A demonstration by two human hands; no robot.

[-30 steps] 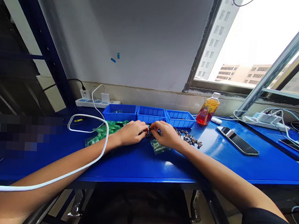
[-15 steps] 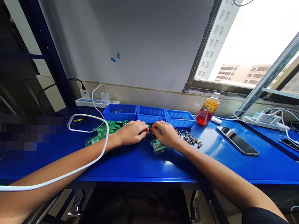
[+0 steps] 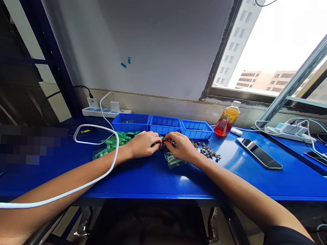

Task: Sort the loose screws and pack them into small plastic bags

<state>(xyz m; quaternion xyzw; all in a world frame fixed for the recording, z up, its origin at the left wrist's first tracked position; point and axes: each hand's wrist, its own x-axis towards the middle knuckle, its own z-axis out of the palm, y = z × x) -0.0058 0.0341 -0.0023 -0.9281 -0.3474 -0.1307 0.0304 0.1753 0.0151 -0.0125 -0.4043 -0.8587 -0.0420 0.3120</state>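
Note:
My left hand and my right hand meet fingertip to fingertip over a small dark part on the blue table. Both pinch at that part; what it is stays too small to tell. A clear bag with green pieces lies just below my right hand. A heap of green bags lies left of my left hand. Loose metal screws are scattered to the right of my right hand.
Three blue bins stand in a row behind my hands. An orange drink bottle, a phone and a power strip with cables lie to the right. A white cable crosses my left forearm from a wall strip.
Almost nothing: my fingers shift slightly on the small dark part, and both hands stay in the same place.

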